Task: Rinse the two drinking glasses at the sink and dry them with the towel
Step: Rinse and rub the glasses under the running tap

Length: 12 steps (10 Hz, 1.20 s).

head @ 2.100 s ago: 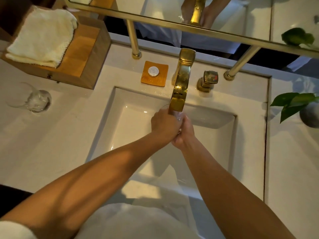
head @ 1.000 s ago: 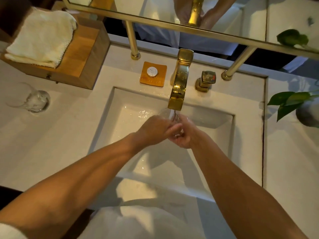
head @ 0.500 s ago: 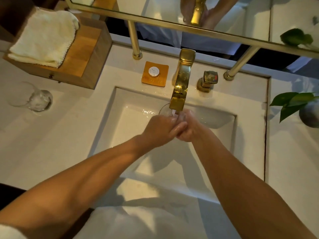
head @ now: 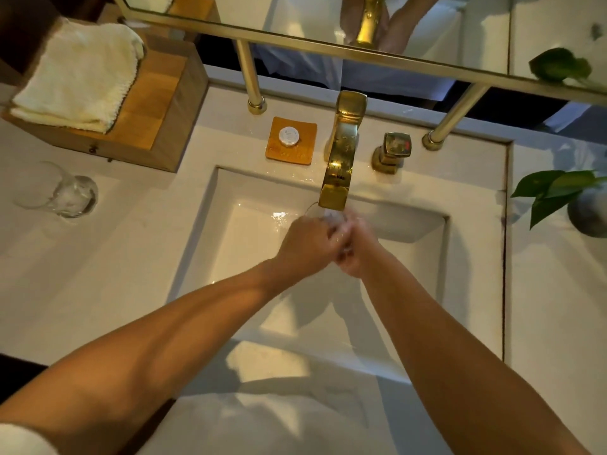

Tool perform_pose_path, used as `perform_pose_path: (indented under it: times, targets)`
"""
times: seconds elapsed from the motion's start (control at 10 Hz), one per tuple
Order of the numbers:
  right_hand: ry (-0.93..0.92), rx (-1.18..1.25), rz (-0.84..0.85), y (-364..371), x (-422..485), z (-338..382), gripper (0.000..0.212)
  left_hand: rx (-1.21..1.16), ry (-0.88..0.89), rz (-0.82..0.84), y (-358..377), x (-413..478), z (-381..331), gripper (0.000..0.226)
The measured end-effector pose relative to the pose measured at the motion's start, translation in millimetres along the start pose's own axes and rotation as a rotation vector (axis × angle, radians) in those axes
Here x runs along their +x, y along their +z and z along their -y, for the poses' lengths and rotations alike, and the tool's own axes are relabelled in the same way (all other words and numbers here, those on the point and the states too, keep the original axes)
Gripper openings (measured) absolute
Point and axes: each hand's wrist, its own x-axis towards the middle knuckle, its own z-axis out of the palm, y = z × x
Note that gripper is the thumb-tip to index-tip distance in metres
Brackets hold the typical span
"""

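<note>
Under the gold faucet (head: 341, 159), over the white sink (head: 249, 257), both hands close around one clear drinking glass (head: 323, 215). My left hand (head: 305, 244) wraps its left side and my right hand (head: 356, 249) its right side. Only the glass's rim shows beyond my fingers, just below the spout. Whether water is running is hard to tell. The second glass (head: 64, 192) stands on the counter at the far left. A folded cream towel (head: 78, 77) lies on a wooden box (head: 154, 126) at the back left.
An orange coaster with a small white round item (head: 290, 141) sits left of the faucet. The gold tap handle (head: 392, 152) is to its right. A leafy plant in a round grey pot (head: 565, 198) stands at the right edge. A gold-framed mirror rail (head: 328, 50) runs overhead.
My hands shifted around the glass beneath the spout, rubbing and turning it. They stayed in nearly the same spot. The other glass and the towel have not moved.
</note>
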Motion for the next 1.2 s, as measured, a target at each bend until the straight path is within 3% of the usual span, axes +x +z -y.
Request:
perform_pose_path:
  times: [0.1, 0.2, 0.3, 0.4, 0.5, 0.6, 0.7, 0.8, 0.9, 1.0, 1.1, 1.2]
  targets:
    - [0.211, 0.081, 0.130, -5.2, 1.3, 0.0, 0.043, 0.174, 0.382, 0.030, -6.4, -0.2, 19.9, 0.047]
    - [0.092, 0.147, 0.121, -0.6, 3.2, -8.9, 0.040, -0.410, -0.546, 0.048, -6.0, 20.4, 2.4, 0.029]
    - [-0.310, -0.208, -0.065, 6.8, 6.1, -16.0, 0.015, -1.175, -1.155, 0.061, -11.7, 32.5, -6.4, 0.016]
    - [-0.340, -0.164, -0.100, 4.1, 12.6, -12.3, 0.024, -0.894, -0.876, 0.042, -9.2, 29.7, -13.3, 0.007]
    - [0.148, 0.166, 0.125, -7.5, 14.0, 0.6, 0.041, -0.008, -0.008, -0.048, -4.1, 4.7, -11.2, 0.037]
    - [0.205, 0.206, 0.246, -8.2, 13.0, -4.0, 0.035, 0.189, 0.214, 0.052, -11.1, 7.4, 8.7, 0.040]
    - [-0.057, 0.146, 0.115, 5.8, 10.4, -14.6, 0.023, -0.751, -0.868, 0.113, -12.8, 25.3, -1.6, 0.018]
    - [-0.283, 0.002, 0.011, 12.8, 13.3, -17.9, 0.016, -0.821, -0.985, 0.035, -6.7, 31.5, -8.5, 0.016]
    - [-0.042, 0.095, 0.105, 1.0, 15.9, -4.5, 0.026, -0.040, -0.203, 0.020, -5.1, 10.4, -5.3, 0.035]
    - [0.144, 0.115, 0.151, -6.4, 15.5, 3.6, 0.030, 0.200, 0.414, 0.088, -13.1, 0.5, 10.0, 0.043]
    - [0.026, 0.196, 0.127, 3.7, 12.1, -4.3, 0.028, -0.113, -0.257, 0.038, -15.0, 20.2, 1.7, 0.026]
    - [-0.290, 0.017, 0.020, 8.7, 14.9, -10.2, 0.019, -0.829, -0.980, -0.051, -7.8, 37.4, -21.3, 0.022]
